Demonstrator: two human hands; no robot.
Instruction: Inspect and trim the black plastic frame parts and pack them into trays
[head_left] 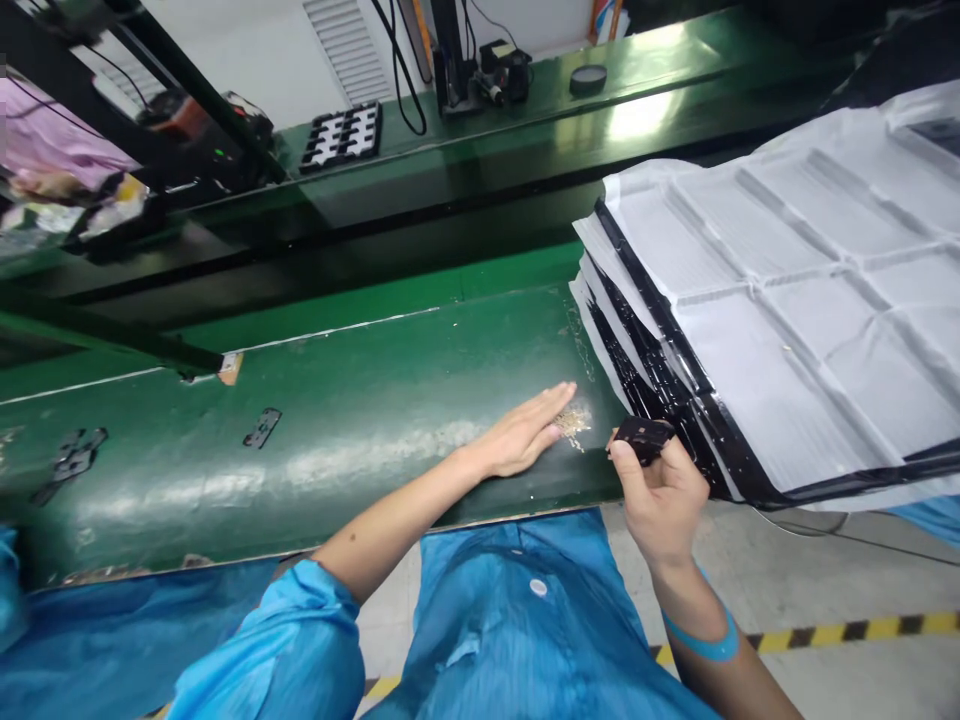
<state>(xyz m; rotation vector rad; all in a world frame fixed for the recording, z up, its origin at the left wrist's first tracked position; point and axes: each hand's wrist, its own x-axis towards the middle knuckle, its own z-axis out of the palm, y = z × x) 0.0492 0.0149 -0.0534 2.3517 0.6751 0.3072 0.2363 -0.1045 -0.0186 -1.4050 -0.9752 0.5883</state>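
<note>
My left hand (525,435) lies flat on the green bench (405,370), fingers stretched out together. At its fingertips is a small heap of tiny gold-coloured pieces (574,420), partly covered by the hand. Between the thumb and fingers of my right hand (664,490) is a small black plastic part (643,436). That hand is raised at the bench's front edge, just beside the stacked trays. The underside of the black part is hidden by my fingers.
A tall stack of black trays with white sheets (810,300) fills the right side. Loose black parts (262,428) lie on the left. A green metal bar (112,330) crosses the bench there. A black tray with white pieces (342,137) sits on the rear shelf.
</note>
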